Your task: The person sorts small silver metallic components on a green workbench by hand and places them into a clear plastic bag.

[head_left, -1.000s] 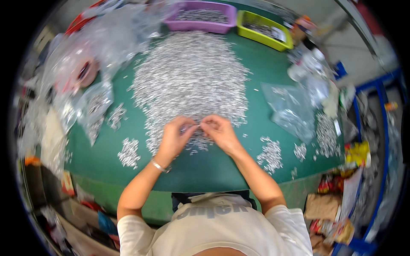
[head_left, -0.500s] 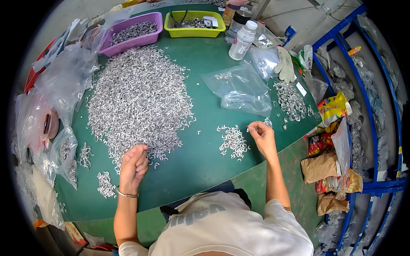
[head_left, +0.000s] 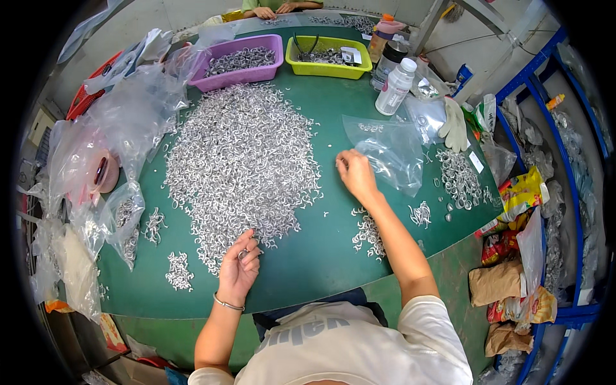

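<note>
A big heap of small curved silvery metal pieces (head_left: 240, 154) covers the left-middle of the green table. At its near edge is my left hand (head_left: 239, 269), fingers curled and fingertips against the pieces; whatever they pinch is too small to make out. My right hand (head_left: 357, 174) hovers over the table between the heap and a clear plastic bag (head_left: 391, 160), its fingers bent together and their contents hidden. Below my right forearm lies a small pile of the pieces (head_left: 367, 237), partly covered by it. Another little pile (head_left: 420, 215) sits to its right.
Two small piles (head_left: 179, 271) (head_left: 154, 226) lie left of the heap, near crumpled plastic bags (head_left: 122, 96). Behind stand a purple basket (head_left: 276, 54), a green basket (head_left: 327, 69) and a white bottle (head_left: 395, 88). A glove (head_left: 455, 125) and rings (head_left: 460, 179) are at right. Another person's hands (head_left: 273, 11) show far back.
My right hand has moved left and away from me, uncovering the right-hand small pile. My left hand stays by the heap's near edge. The view has shifted, bringing another person's hands in.
</note>
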Demonstrator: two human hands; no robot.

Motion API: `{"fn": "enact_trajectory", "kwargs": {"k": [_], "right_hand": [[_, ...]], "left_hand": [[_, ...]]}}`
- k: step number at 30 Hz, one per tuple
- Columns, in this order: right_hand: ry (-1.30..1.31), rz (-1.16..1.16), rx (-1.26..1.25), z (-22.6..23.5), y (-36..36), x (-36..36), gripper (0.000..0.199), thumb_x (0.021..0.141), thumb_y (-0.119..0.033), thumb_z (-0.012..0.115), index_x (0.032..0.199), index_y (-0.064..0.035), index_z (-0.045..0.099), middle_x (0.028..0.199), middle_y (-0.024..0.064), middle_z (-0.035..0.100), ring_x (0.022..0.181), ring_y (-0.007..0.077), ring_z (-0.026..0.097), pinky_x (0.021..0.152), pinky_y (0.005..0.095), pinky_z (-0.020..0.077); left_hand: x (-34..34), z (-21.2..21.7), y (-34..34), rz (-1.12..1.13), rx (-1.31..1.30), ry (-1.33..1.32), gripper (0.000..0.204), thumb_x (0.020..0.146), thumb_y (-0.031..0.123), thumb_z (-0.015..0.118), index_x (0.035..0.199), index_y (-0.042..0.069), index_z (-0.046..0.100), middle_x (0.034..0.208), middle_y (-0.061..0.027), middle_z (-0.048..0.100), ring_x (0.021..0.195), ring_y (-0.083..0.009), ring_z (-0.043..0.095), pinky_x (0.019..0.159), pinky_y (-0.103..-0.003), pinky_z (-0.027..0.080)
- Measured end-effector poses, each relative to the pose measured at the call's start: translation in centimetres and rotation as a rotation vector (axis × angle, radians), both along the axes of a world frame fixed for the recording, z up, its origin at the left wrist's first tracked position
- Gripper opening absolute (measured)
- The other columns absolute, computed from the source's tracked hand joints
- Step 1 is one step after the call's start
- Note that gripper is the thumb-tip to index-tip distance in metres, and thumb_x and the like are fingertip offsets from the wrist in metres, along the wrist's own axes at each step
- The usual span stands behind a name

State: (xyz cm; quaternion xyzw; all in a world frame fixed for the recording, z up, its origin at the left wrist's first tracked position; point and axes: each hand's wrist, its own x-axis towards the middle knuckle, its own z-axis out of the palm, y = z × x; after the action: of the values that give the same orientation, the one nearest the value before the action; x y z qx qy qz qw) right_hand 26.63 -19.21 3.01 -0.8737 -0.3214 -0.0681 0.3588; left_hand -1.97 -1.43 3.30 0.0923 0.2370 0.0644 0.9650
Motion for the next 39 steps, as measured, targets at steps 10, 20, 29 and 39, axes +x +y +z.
{"fn": "enact_trajectory", "kwargs": {"k": [10,20,29,39], "right_hand": [[0.191,-0.094,0.018,0.0,-1.1,3.7,0.008,0.078,-0.005,0.059,0.079,0.0016,0.064,0.074,0.0190,0.064,0.070,0.0329,0.065,0.064,0.0414,0.0498],[-0.181,-0.255,-0.485,-0.6,4.9,8.9,0.013,0.080,-0.001,0.051,0.084,0.0001,0.063,0.095,0.0218,0.064,0.086,0.0399,0.065,0.073,0.0476,0.0537],[0.342,0.146,0.052,-0.5,4.6,3.2,0.016,0.089,-0.007,0.049,0.099,-0.0040,0.060,0.085,0.0106,0.064,0.072,0.0267,0.063,0.064,0.0381,0.0494],[1.793,0.450,0.680,3.3,3.5,-12.7,0.026,0.094,-0.006,0.048,0.118,0.0016,0.054,0.101,0.0091,0.059,0.088,0.0183,0.057,0.073,0.0275,0.0443]], "left_hand": [[0.3,0.2,-0.2,0.008,0.065,0.067,0.024,0.089,0.005,0.051,0.113,0.002,0.052,0.078,-0.0031,0.046,0.058,-0.0090,0.040,0.044,-0.019,0.031],[0.4,0.1,-1.1,0.000,0.163,0.121,0.024,0.090,0.008,0.053,0.113,-0.001,0.054,0.083,-0.0044,0.052,0.067,-0.0115,0.045,0.056,-0.022,0.038],[0.4,0.2,-1.0,0.044,0.198,0.049,0.037,0.093,0.007,0.047,0.127,-0.009,0.044,0.111,-0.0173,0.058,0.106,-0.0261,0.056,0.095,-0.038,0.046],[1.5,1.6,-1.6,0.092,-0.042,-0.061,0.042,0.097,0.015,0.038,0.131,-0.008,0.039,0.135,-0.0227,0.043,0.126,-0.0305,0.044,0.109,-0.042,0.033]]}}
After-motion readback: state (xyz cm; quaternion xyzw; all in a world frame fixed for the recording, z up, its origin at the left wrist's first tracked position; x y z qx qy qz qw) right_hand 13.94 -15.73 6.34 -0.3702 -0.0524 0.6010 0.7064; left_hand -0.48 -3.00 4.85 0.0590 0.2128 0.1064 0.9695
